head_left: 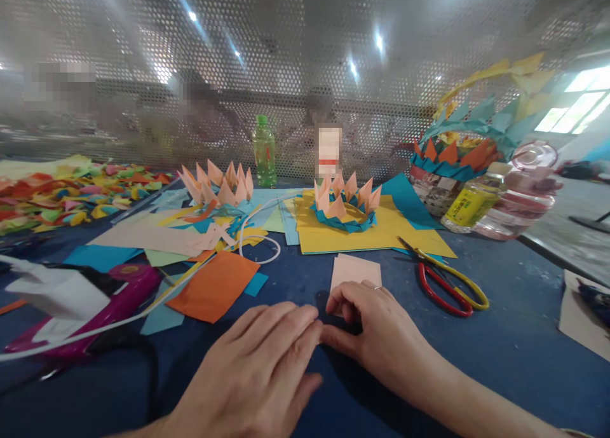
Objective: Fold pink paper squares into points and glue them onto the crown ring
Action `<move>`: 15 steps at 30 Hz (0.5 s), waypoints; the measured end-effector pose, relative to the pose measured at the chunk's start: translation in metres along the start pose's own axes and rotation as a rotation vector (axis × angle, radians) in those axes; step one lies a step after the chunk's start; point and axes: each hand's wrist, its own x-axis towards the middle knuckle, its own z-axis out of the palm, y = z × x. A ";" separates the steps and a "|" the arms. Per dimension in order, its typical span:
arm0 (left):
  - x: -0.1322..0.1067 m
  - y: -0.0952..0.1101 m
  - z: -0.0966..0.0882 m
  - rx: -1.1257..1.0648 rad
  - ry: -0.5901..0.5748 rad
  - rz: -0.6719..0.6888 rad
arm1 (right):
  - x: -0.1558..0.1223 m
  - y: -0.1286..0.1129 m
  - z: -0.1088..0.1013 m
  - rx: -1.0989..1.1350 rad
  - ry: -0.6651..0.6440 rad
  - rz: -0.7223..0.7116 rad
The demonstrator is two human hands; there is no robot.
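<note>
My left hand (267,362) lies low over the blue table, fingers stretched out side by side, its thumb apart below them. Whatever may lie under its palm is hidden. Touching its fingertips is the thumb of my right hand (376,327), whose other fingers curl inward. I cannot make out what, if anything, those fingers hold. Just beyond the right hand lies a small stack of pale pink paper squares (356,271), partly covered by the knuckles. To the right, scissors (450,285) with red and yellow handles rest open-bladed. An orange paper square (214,285) is left of my hands.
Two folded-paper rings with peach points, left (222,190) and right (345,209), stand on paper sheets. Behind are a green bottle (264,152) and a mesh partition (286,63). A purple glue gun (119,298), cables and scraps fill the left; a paper basket (436,184) and bottles stand right.
</note>
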 end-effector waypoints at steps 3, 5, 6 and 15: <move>-0.001 0.001 -0.001 0.036 -0.018 0.110 | 0.000 0.000 0.000 0.005 0.012 0.000; -0.001 0.001 0.001 0.025 -0.026 0.124 | 0.000 0.000 0.000 0.009 0.015 -0.002; -0.001 0.000 0.002 0.022 -0.028 0.119 | 0.000 0.001 0.000 0.008 0.014 -0.004; -0.005 0.002 0.000 0.140 -0.016 0.168 | 0.000 -0.001 -0.001 0.018 -0.003 -0.003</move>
